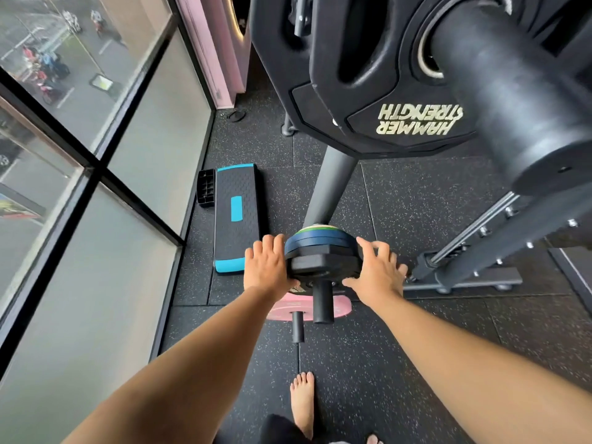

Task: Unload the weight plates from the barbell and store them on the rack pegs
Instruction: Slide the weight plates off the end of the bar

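Fingers (272, 245) of the left hand (267, 264) are lying straight and close together along the left rim of the small black plate (323, 262). The right hand (378, 270) is pressing on the plate's right rim with its fingers spread wide, the forefinger reaching up alongside the plate and the thumb stretching across its lower front. Neither hand is curling round the plate; it is being squeezed between the two of them. Both bare arms are reaching out long and almost straight, closing in on the plate from either side.

That plate is sitting on a short black peg (323, 302), which is poking out through its centre toward the person. Right behind the plate, blue plates (320, 243) and a green plate (307, 230) are stacking up on the same peg. Just below it, a pink plate (339, 307) is hanging on a lower peg (298, 326). High above the plate and to its right, a large plate (400, 120) lettered HAMMER STRENGTH is hanging on a thick black peg (512, 100). Left of the plate a blue-edged step platform (237, 216) is lying on the speckled floor (416, 193), and nearer than the plate a bare foot (302, 402) is standing.
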